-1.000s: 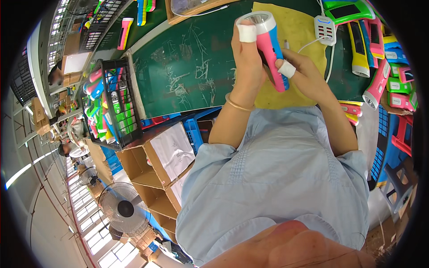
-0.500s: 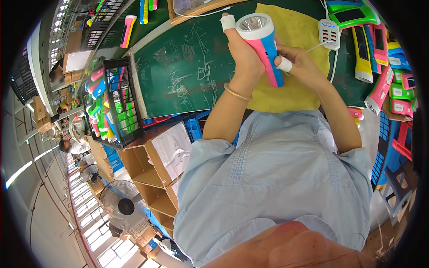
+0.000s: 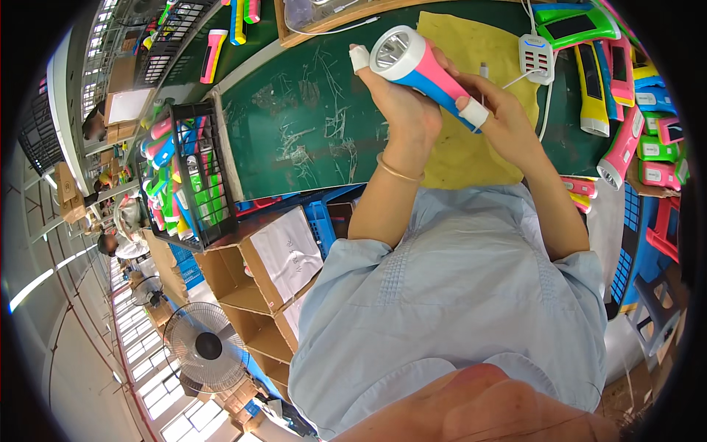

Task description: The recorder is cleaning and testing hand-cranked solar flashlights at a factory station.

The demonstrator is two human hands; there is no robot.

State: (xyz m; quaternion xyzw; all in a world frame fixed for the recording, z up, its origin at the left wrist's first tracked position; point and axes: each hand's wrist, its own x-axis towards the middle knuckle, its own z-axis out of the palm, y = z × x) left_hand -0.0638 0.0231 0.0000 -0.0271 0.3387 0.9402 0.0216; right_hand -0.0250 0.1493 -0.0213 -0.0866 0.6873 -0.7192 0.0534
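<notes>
A pink and blue flashlight [image 3: 436, 72] with a white head is tilted over the yellow cloth [image 3: 471, 158], its lens toward the upper left. My left hand [image 3: 407, 107] supports it from below near the head, thumb stretched out with white tape around its tip. My right hand [image 3: 508, 121] has its fingers closed around the tail end, its taped thumb pressed on the body. Just beyond the right fingers shows a small white plug [image 3: 484, 70]; whether that hand touches it I cannot tell. A white cable runs from the multi-port USB charger [image 3: 536, 57] toward the right hand.
Several colourful flashlights [image 3: 593, 92] are heaped along the green table's [image 3: 294, 125] right side. A black basket [image 3: 202, 173] full of flashlights stands at the left. At the far edge sits a wooden tray [image 3: 346, 18]. Cardboard boxes [image 3: 243, 283] and a fan [image 3: 208, 345] are lower left.
The flashlight has turned from nearly upright to a stronger slant, its head swinging left. Its blue side now faces lower left. My right hand has shifted slightly right and down along the tail.
</notes>
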